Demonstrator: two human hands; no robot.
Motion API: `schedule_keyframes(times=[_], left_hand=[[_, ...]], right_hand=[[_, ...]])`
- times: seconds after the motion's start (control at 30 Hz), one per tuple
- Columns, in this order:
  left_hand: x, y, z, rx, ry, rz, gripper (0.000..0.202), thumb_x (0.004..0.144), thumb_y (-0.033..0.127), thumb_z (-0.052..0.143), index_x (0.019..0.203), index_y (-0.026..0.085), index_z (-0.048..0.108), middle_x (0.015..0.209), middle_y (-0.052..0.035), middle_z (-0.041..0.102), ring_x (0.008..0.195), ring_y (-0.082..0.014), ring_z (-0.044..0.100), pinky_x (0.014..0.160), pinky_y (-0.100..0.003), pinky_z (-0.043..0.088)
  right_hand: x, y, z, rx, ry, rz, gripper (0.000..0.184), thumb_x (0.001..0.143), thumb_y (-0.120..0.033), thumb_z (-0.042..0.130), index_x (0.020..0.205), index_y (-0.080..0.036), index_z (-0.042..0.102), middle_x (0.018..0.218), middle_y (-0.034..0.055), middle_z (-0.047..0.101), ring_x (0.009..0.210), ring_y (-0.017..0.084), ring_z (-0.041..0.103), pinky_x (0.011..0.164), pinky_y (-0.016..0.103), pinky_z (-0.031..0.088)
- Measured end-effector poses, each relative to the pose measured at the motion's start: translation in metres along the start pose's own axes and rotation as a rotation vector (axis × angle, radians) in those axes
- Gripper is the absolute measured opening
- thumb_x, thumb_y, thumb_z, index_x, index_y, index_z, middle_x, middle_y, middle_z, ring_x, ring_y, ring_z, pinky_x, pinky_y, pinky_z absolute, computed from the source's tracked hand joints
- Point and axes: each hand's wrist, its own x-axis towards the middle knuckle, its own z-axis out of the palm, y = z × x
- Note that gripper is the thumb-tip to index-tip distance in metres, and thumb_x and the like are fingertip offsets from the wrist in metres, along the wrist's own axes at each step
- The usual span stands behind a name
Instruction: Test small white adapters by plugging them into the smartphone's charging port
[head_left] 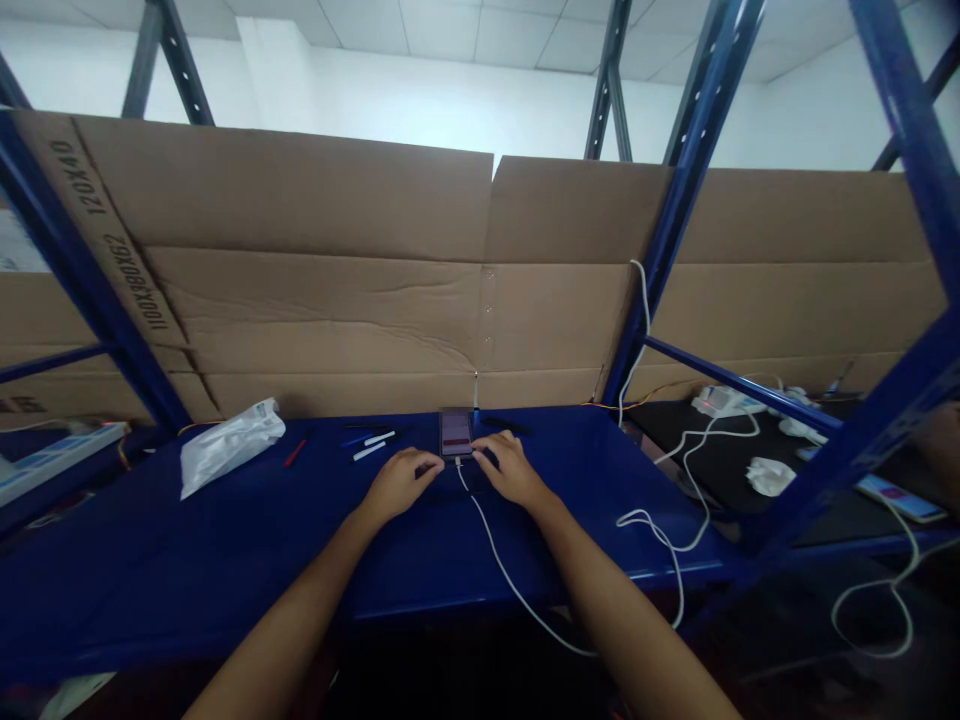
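Here, the phone [456,433] sits between left fingers [427,459] and right fingers [498,450]; I cannot tell if either grips.

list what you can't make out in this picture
All in the head view:
Phone screen text: too small to read.
Bag contents: hidden by its white wrapping.
Phone cable, lower run: lost behind the right forearm.
Left hand touching the phone or not: too small to tell.
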Motion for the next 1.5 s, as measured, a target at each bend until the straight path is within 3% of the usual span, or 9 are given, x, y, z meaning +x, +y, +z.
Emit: schedule_keyframes(times=[0.2,0.47,0.57,0.73,0.9,1.1,1.2,1.37,1.5], left_hand=[[-0.004,-0.018,0.000,0.117,0.012,-0.045,0.018,0.092,0.031,0.061,0.083,0.025,0.076,0.095,-0.0041,0.074,0.090,-0.0230,0.064,0.088,-0.037,0.047],[-0.002,-0.017,0.001,0.118,0.055,-0.004,0.019,0.093,0.035,0.062,0.100,0.026,0.077,0.104,-0.0061,0.072,0.097,-0.0245,0.064,0.094,-0.041,0.047],[-0.003,-0.005,-0.005,0.044,-0.008,0.077,0.022,0.096,0.037,0.059,0.102,0.026,0.076,0.103,-0.0051,0.072,0.097,-0.0219,0.065,0.095,-0.037,0.047],[-0.008,0.015,-0.012,-0.007,-0.232,0.143,0.025,0.090,0.047,0.066,0.104,0.029,0.075,0.099,-0.0011,0.071,0.084,-0.0172,0.067,0.074,-0.026,0.050],[-0.009,0.014,-0.010,0.018,-0.277,0.146,0.024,0.094,0.047,0.061,0.102,0.030,0.076,0.096,-0.0005,0.070,0.079,-0.0155,0.066,0.069,-0.024,0.047],[-0.004,0.005,-0.011,-0.095,-0.117,0.064,0.033,0.098,0.048,0.056,0.110,0.024,0.075,0.098,-0.0040,0.068,0.080,-0.0156,0.063,0.071,-0.025,0.048],[-0.003,0.001,-0.012,-0.094,-0.005,0.023,0.035,0.097,0.050,0.056,0.109,0.023,0.075,0.097,-0.0051,0.067,0.076,-0.0154,0.061,0.069,-0.026,0.049],[-0.003,-0.002,-0.012,-0.067,0.031,0.030,0.033,0.097,0.048,0.056,0.108,0.024,0.076,0.097,-0.0051,0.067,0.074,-0.0154,0.061,0.071,-0.028,0.049],[-0.004,-0.001,-0.012,-0.077,0.030,0.040,0.031,0.097,0.046,0.057,0.108,0.023,0.076,0.098,-0.0050,0.067,0.076,-0.0154,0.061,0.071,-0.027,0.049]], right_hand=[[-0.005,0.015,-0.001,-0.080,-0.107,0.035,0.009,0.089,-0.032,0.071,0.096,-0.029,0.075,0.115,0.0043,0.062,0.110,0.024,0.047,0.094,0.040,0.033],[-0.005,0.011,0.007,-0.067,-0.195,0.002,0.019,0.090,-0.032,0.071,0.108,-0.033,0.075,0.118,0.0049,0.060,0.110,0.024,0.047,0.094,0.042,0.034],[-0.004,0.012,0.000,-0.077,-0.147,0.018,0.018,0.092,-0.032,0.068,0.109,-0.031,0.074,0.115,0.0055,0.062,0.108,0.024,0.048,0.093,0.040,0.034],[-0.001,0.023,-0.016,-0.121,0.074,0.140,0.016,0.096,-0.027,0.058,0.100,-0.026,0.074,0.103,0.0057,0.066,0.102,0.023,0.051,0.092,0.038,0.034],[0.000,0.033,-0.023,-0.157,0.121,0.290,0.016,0.094,-0.024,0.058,0.101,-0.024,0.072,0.092,0.0049,0.070,0.096,0.022,0.058,0.088,0.034,0.039],[-0.004,0.032,-0.033,-0.141,-0.183,0.487,0.016,0.088,-0.039,0.065,0.091,-0.025,0.073,0.090,0.0015,0.075,0.082,0.018,0.067,0.068,0.025,0.041],[-0.008,0.031,-0.035,-0.148,-0.285,0.463,0.019,0.081,-0.043,0.073,0.083,-0.024,0.073,0.086,0.0014,0.075,0.080,0.019,0.067,0.065,0.025,0.040],[-0.011,0.037,-0.027,0.064,-0.276,0.303,0.019,0.080,-0.038,0.074,0.080,-0.020,0.070,0.076,0.0011,0.072,0.070,0.016,0.065,0.062,0.024,0.041],[-0.008,0.042,-0.024,0.379,-0.163,0.261,0.023,0.081,-0.040,0.072,0.077,-0.018,0.066,0.068,0.0003,0.068,0.062,0.014,0.061,0.058,0.024,0.042]])
